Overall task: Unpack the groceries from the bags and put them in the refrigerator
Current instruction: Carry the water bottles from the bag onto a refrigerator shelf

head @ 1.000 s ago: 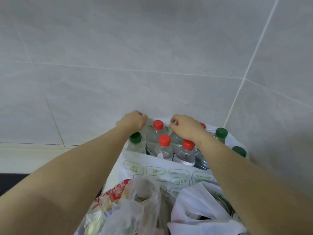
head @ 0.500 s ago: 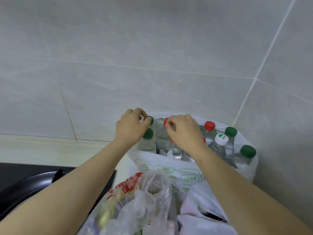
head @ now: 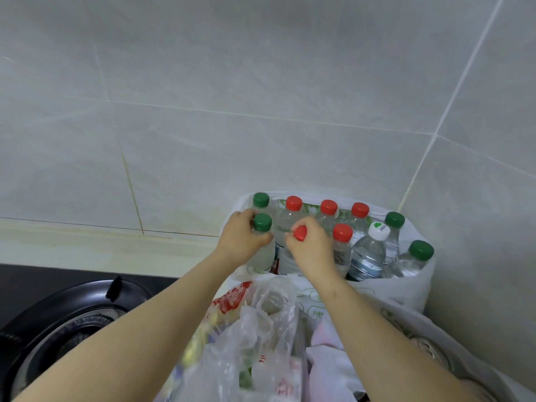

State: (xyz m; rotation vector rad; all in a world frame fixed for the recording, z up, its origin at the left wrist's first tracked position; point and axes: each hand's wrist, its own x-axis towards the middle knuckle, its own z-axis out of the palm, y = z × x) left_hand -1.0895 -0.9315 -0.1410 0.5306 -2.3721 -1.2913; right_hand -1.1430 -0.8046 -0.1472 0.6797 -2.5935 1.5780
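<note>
Clear plastic, green cap: water bottle [head: 262,242] at lower centre of the frame, neck wrapped by the left hand [head: 243,240], fingers closed just under the cap.
Clear plastic, red cap: second bottle [head: 293,256] just right of the first, neck pinched by the right hand [head: 311,248], cap showing between thumb and fingers.
Hands: both closed on a bottle neck, neither spread; grip on the body below the shoulder not visible.
White bag [head: 412,288]: right of centre, pushed into the wall corner, packed with upright bottles touching one another.
Remaining caps: green-capped bottle [head: 261,200] at the back left, three red along the back, one red [head: 342,232] beside the right hand, one white [head: 378,230], two green at the right edge.
Step in hand, as judged: lifting two bottles out together, one per hand.
Doing it well: straight up along the bottle axis, no sideways drag against the neighbours; fingers hooked under the cap ring, since a wet or smooth neck probably slips.
Risk, as judged: gaps left behind letting the rest topple; soft bag rim catching on a bottle base.
Clear bags [head: 255,329]: lower centre, in front of the white bag, under both forearms; contents blurred, so arms kept high on the way back.
Black hob [head: 58,320]: lower left of the frame, well apart from the bottles; not a setting-down place.
Refrigerator: not in view.
Progress, as judged: early, most of the bag still full.
</note>
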